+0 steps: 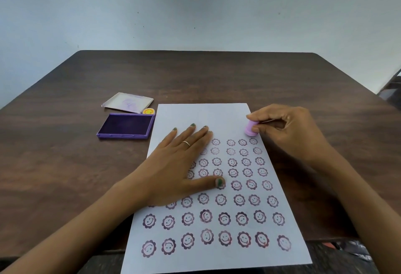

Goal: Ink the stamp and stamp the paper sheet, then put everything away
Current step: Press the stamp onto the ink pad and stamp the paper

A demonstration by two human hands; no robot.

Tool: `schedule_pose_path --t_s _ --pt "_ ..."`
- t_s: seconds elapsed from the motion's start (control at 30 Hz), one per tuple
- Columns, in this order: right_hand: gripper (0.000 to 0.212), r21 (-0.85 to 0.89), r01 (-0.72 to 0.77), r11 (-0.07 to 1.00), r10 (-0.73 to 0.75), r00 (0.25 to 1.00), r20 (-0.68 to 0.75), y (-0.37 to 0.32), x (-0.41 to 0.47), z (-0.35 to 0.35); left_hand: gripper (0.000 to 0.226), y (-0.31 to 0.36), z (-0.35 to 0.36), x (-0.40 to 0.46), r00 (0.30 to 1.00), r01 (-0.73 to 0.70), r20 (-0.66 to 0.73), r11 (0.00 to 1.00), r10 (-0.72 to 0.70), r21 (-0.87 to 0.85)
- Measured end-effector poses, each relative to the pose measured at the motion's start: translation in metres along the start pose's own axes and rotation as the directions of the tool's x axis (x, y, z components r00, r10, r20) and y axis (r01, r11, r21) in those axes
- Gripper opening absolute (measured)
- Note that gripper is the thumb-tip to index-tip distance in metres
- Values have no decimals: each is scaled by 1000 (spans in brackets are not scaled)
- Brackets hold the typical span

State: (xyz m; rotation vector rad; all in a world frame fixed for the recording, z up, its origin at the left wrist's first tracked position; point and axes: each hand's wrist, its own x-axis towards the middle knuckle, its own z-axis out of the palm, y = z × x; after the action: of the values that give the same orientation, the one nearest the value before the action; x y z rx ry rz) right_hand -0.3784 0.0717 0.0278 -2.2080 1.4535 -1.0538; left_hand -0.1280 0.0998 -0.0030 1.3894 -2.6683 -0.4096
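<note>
A: How is the stamp likely to handle?

B: It is judged to be light and rigid, a small lilac plastic barrel. It is best gripped around its upper sides, so the inked face is kept clear. It is pinched in the fingertips of the right hand, at the right edge of the paper sheet, just beyond the farthest row of prints. Whether its face is touching the paper cannot be told.

A: And the sheet?

B: Thin and floppy, easily shifted or creased, it is thought. It is pressed flat under the left hand, whose fingers are spread apart and closed on nothing. Most of it is covered with rows of purple flower-shaped smiley prints; only a far strip is left bare.

A: What lies around it?

B: The open purple ink pad is seen on the dark wooden table just left of the sheet, its clear lid beyond it, and a small yellow smiley cap between them.
</note>
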Motion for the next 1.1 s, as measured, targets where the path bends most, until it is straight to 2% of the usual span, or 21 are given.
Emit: schedule_pose_path --t_s 0.4,0.57,1.1 --pt "21 -42 3 999 -3 1000 -2 0 1 1 98 0 0 0 1000 9 20 1000 -9 -9" --pt "16 -47 -56 997 58 998 32 -3 3 0 98 0 -1 0 1000 4 15 1000 -4 -6" --pt "22 -91 -102 991 107 993 55 -3 11 -1 98 -1 -1 1 1000 5 20 1000 -5 7"
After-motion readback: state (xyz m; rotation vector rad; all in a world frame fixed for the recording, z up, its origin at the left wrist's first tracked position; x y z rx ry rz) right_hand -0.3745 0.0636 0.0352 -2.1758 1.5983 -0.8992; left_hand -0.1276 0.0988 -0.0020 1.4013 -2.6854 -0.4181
